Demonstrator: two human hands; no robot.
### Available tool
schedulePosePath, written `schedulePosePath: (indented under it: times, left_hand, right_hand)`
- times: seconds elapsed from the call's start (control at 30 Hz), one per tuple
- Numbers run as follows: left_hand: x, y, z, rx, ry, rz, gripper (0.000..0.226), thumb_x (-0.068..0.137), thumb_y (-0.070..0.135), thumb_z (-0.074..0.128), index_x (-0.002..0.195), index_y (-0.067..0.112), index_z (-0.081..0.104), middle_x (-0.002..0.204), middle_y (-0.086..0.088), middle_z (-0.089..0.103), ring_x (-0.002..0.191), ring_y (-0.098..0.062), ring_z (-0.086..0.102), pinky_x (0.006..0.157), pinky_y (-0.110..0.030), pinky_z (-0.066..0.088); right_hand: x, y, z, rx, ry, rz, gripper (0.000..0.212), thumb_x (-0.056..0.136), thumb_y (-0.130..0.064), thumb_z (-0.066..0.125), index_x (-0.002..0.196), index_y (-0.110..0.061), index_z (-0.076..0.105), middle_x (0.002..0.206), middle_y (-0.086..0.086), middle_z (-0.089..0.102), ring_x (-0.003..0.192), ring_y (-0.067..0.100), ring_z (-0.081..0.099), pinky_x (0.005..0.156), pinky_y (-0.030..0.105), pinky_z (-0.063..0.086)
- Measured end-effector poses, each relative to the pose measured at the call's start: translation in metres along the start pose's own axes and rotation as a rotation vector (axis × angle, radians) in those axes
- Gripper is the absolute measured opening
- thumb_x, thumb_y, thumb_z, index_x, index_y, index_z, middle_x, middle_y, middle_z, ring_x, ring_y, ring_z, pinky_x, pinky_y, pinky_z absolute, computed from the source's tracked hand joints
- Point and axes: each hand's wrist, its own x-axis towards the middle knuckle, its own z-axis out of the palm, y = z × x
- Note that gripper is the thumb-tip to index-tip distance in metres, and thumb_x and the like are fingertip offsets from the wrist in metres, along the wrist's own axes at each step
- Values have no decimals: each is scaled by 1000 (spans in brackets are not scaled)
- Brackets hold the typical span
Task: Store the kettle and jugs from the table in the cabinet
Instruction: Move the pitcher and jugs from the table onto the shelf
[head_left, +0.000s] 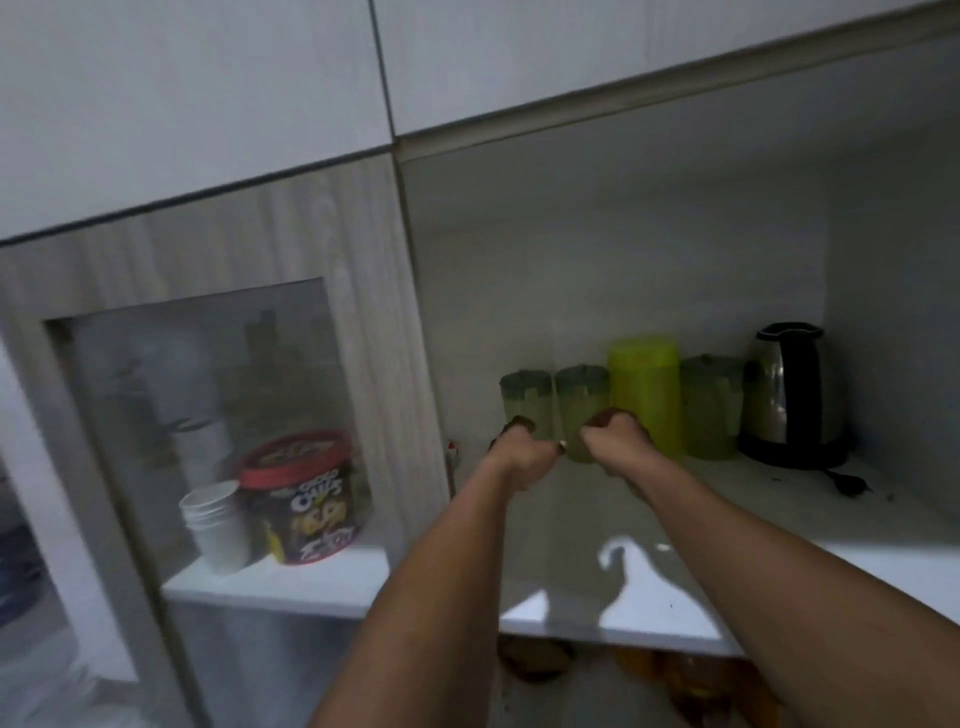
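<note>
On the open cabinet shelf (779, 519) stand two small green jugs with dark lids, the leftmost jug (525, 395) and the second jug (579, 400). To their right are a tall bright green jug (647, 395), another dark-lidded green jug (711, 410), and a steel and black kettle (789, 400) on its base at the far right. My left hand (519, 454) is curled against the leftmost jug's lower part. My right hand (613, 441) is curled on the second jug. The jug handles are hidden behind my fingers.
The kettle's cord and plug (847, 486) lie on the shelf in front of it. Left of the open compartment a glass door (130, 441) covers a cereal tub (301, 499) and stacked white cups (215, 525). Closed white doors (208, 104) are above. Orange items (691, 680) sit below the shelf.
</note>
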Motion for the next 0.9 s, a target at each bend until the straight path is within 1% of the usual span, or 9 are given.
schedulePosePath:
  times: [0.13,0.2,0.33,0.4,0.43,0.53,0.6,0.67,0.9]
  left_hand:
    - [-100,-13,-54,-21,-40,-15,47,98,31,64,139,10,55,122,-15,65,97,-26,63,81,-36,53]
    - [-144,-31,-92,-26,-33,-30,37,99,31,62,131,11,62,117,-10,68,91,-24,66,83,-38,56]
    - [-227,-82,-177,-14,99,-118,15,98,29,63,108,19,67,106,-8,68,82,-24,67,76,-35,54]
    - [-265,-114,-222,23,223,-184,13,98,27,63,108,19,66,107,-10,66,87,-26,65,77,-34,51]
    - [-285,-133,-246,46,288,-220,22,97,26,64,117,17,65,113,-12,65,96,-28,66,81,-32,50]
    - [-355,-194,-308,131,489,-369,57,92,33,68,143,10,54,139,-14,61,124,-31,61,105,-40,50]
    - [-405,-237,-341,179,597,-483,62,93,34,66,148,11,48,147,-14,55,131,-31,55,110,-41,46]
    - [-453,-277,-366,214,677,-589,63,96,31,63,151,10,43,153,-13,48,138,-31,50,112,-38,43]
    - [-575,-413,-417,274,784,-957,64,96,30,59,153,10,39,153,-16,47,137,-33,49,107,-36,42]
  right_hand:
    - [-82,-26,24,114,-53,-67,13,79,-17,56,73,-8,63,69,12,61,68,25,55,61,33,40]
    - [-119,-46,49,156,-101,-103,20,79,-15,55,82,2,65,70,15,62,67,24,54,61,34,40]
    - [-201,-98,117,176,-223,-196,14,80,-18,59,79,-10,70,72,7,71,71,26,64,66,36,51]
    - [-242,-127,156,185,-282,-265,15,80,-18,59,78,-9,71,69,5,70,71,25,64,67,35,53]
    - [-262,-141,179,182,-329,-310,16,80,-17,59,80,-8,71,72,5,70,74,26,65,70,36,54]
    - [-325,-173,252,-20,-515,-541,27,83,-25,61,106,-14,71,107,8,73,102,28,65,85,30,49]
    - [-374,-185,303,-166,-704,-706,50,84,-32,61,132,-18,58,136,7,60,123,27,57,100,34,46]
    - [-424,-189,351,-240,-860,-844,61,85,-35,58,143,-21,46,150,4,46,135,26,47,109,40,41]
    - [-567,-194,504,-326,-1248,-1033,68,85,-39,58,148,-24,39,157,3,36,142,26,38,114,44,36]
